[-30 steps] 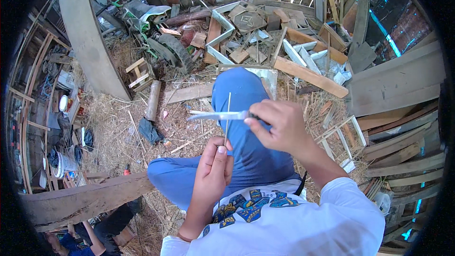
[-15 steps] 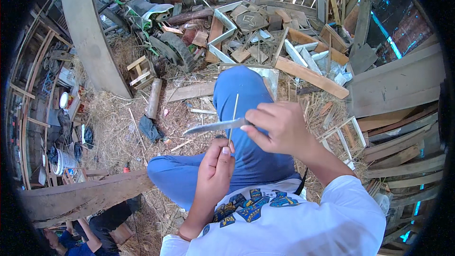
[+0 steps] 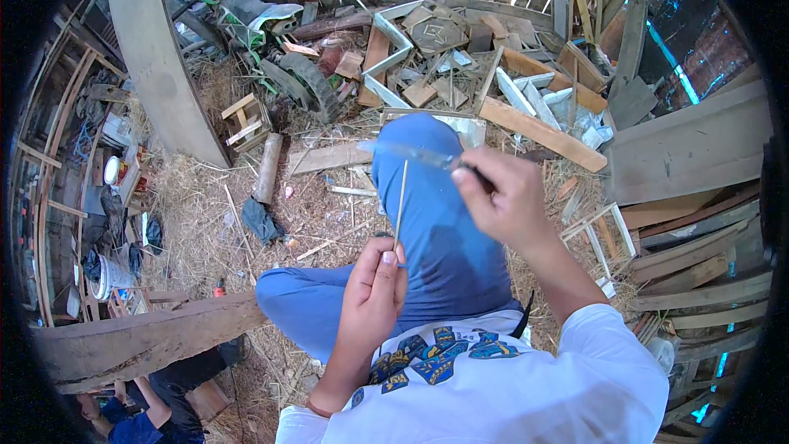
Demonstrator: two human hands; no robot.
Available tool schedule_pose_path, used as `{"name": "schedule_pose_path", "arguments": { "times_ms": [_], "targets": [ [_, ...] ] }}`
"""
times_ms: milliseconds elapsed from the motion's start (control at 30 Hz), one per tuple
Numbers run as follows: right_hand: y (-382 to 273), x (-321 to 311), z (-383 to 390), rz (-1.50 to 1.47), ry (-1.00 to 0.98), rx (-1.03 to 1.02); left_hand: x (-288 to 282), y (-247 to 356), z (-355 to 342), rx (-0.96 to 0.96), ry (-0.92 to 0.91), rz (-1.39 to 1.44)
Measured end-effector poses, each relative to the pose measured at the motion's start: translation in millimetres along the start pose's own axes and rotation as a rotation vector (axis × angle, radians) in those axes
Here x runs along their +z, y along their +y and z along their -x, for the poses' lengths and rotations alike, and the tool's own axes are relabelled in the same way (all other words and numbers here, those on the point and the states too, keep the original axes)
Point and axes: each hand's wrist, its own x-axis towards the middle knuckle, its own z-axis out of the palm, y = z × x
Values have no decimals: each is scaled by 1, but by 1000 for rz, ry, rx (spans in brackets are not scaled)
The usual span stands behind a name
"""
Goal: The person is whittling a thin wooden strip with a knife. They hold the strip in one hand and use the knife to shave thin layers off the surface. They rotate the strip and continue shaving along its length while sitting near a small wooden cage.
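A thin pale wooden stick [image 3: 401, 201] points up and away from me over my blue-trousered knee. My left hand [image 3: 378, 284] is closed round its lower end, thumb pressed on it. In my right hand [image 3: 505, 193] I grip the dark handle of a knife [image 3: 415, 153]. Its blade, smeared by motion, points left, just beyond the stick's upper tip and seemingly apart from it. The stick's lower end is hidden inside my left fist.
Before me lies a heap of scrap boards and white frames [image 3: 534, 99]. A cut log [image 3: 268, 168] and a small wooden stool [image 3: 245, 122] stand left on straw-strewn ground. A thick beam [image 3: 156, 339] runs left beside me; beyond it another person [image 3: 152, 411] is partly visible.
My right hand has moved the knife up and away, from across the stick's middle to beyond its tip. My left hand holds the stick in nearly the same place.
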Motion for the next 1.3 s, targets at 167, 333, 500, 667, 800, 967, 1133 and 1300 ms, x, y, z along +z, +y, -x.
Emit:
{"name": "schedule_pose_path", "arguments": {
  "times_ms": [167, 333, 500, 667, 800, 967, 1133, 1300],
  "targets": [
    [-18, 3, 9, 9, -193, -170, 3, 5, -2, -33, -22, 66],
    [-18, 4, 9, 31, -189, -181, 1, 8, 1, -24, -35, 32],
    [-21, 2, 10, 44, -281, -323, 2, 7, 0, -16, -30, 31],
    [-21, 5, 9, 61, -229, -312, 3, 12, -3, -30, -24, 73],
    [-16, -1, 2, 136, -230, -310, 0, 9, 0, -31, -11, 66],
    [-13, 1, 3, 105, -216, -263, 4, 6, 1, -7, 6, 35],
    [-15, -2, 5, 126, -292, -291, 1, 3, 1, -10, -5, 62],
    [9, 1, -4, 127, -91, -56, -4, 4, 2, -36, -1, 37]
  ]
}}
